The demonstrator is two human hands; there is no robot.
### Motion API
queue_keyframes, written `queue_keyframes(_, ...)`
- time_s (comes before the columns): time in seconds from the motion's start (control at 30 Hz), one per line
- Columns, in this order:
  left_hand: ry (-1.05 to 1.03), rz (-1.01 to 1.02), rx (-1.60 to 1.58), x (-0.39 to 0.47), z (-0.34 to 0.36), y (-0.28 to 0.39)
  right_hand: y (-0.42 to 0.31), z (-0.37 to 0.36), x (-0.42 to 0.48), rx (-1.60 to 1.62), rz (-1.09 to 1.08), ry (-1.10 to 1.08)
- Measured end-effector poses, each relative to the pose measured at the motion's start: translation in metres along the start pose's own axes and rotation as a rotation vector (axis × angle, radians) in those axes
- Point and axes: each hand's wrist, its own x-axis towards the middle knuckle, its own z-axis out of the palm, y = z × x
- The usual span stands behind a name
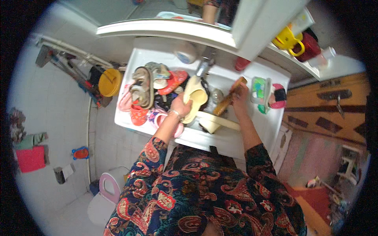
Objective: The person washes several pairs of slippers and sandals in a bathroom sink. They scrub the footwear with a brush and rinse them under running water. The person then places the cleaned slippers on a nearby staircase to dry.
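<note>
My left hand is closed around the side of a pale yellow slipper beneath the chrome faucet. In my right hand is a long wooden-handled brush, held at a slant over the basin. A second cream slipper lies at the basin's front, below the brush's lower end. Left of my left hand are a beige sandal, a red patterned shoe, a red-orange shoe and a pink clog, piled on the white sink counter.
A soap box and a pink-and-black brush sit on the right of the counter. A round white container stands behind the faucet. A yellow mug is on the upper right shelf. A toilet stands lower left.
</note>
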Motion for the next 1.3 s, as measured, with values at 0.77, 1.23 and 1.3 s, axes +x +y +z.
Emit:
queue_keyframes(0.77,0.078,-0.435,-0.016,-0.103,-0.06,-0.067,0.011,0.0,0.002,-1.346,-0.054,-0.645)
queue_keyframes(1.23,0.356,0.403,0.105,0.004,-0.033,0.007,-0.017,0.083,-0.015,-1.047,-0.178,-0.507)
queue_keyframes(1.3,0.374,0.461,0.148,-0.001,-0.036,0.009,-0.018,0.099,-0.006,-1.158,-0.052,-0.526)
